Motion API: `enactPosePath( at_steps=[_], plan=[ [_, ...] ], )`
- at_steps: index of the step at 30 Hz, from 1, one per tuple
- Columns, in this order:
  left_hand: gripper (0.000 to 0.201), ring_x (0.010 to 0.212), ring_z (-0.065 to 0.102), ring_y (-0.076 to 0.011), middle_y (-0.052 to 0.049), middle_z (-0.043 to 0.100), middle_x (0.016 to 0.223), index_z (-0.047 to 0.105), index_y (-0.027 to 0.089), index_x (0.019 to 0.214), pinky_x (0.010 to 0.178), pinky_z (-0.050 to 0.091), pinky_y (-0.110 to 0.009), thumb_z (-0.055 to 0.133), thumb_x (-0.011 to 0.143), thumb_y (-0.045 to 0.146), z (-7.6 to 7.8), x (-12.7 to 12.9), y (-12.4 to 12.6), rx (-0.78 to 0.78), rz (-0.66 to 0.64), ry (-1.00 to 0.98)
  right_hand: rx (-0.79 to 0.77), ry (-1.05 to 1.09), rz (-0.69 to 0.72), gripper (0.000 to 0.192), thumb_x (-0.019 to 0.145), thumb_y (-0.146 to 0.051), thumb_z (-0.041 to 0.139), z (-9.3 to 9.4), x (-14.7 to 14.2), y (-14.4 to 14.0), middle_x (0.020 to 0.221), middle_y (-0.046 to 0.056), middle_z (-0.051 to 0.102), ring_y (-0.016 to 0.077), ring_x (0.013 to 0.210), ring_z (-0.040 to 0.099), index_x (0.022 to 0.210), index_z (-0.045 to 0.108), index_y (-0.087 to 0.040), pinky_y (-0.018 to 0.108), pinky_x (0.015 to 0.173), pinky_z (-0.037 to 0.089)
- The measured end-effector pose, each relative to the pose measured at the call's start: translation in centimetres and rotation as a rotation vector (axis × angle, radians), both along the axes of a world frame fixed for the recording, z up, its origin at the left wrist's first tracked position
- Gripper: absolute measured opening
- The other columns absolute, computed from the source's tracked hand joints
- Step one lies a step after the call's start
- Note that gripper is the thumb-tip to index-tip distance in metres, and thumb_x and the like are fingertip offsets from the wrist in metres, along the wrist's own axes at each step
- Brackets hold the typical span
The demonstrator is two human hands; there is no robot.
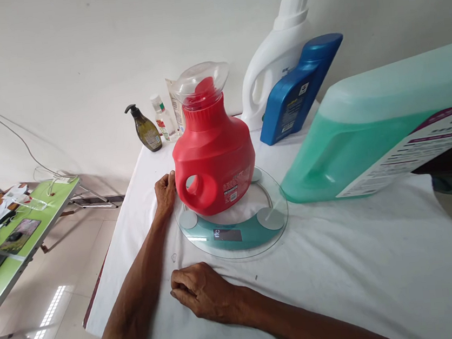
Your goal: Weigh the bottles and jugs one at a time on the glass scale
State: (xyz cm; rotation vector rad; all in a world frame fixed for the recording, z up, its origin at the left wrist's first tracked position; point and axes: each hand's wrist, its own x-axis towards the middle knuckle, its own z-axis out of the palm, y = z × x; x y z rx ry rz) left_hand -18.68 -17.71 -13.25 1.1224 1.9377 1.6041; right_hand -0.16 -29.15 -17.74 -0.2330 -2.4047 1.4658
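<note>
Curled against the handle side of the red detergent jug (213, 157), our left hand (165, 191) steadies it upright on the round glass scale (236, 236), while our right hand (201, 292) rests loosely closed and empty on the white tablecloth (343, 270) nearer us.

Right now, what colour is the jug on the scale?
Red jug, clear cap; head view.
</note>
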Motion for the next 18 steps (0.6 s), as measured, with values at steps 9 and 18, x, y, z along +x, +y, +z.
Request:
enactPosePath(
  at_steps=[9, 18],
  plan=[
    [0.063, 0.063, 0.044, -0.0155, 0.000, 0.048, 0.064, 0.054, 0.021, 0.069, 0.060, 0.039, -0.031, 0.052, 0.098, 0.077, 1.6, 1.6, -0.5, 0.215, 0.014, -0.156, -0.089, 0.036, -0.045, 0.026, 0.089, -0.013, 0.061, -0.7, 0.0, -0.2, 0.067, -0.004, 0.054, 0.0121, 0.061, 0.044, 0.076, 0.041, -0.024, 0.026, 0.062, 0.031],
    [0.068, 0.063, 0.053, -0.0148, 0.001, 0.059, 0.067, 0.061, 0.020, 0.087, 0.061, 0.043, -0.028, 0.061, 0.085, 0.088, 8.7, 6.7, -2.9, 0.247, -0.221, -0.152, -0.160, -0.026, -0.040, 0.015, 0.092, -0.026, 0.059, -0.5, 0.6, -0.2, 0.066, -0.003, 0.053, 0.0140, 0.061, 0.049, 0.078, 0.053, -0.022, 0.027, 0.062, 0.034]
  ],
)
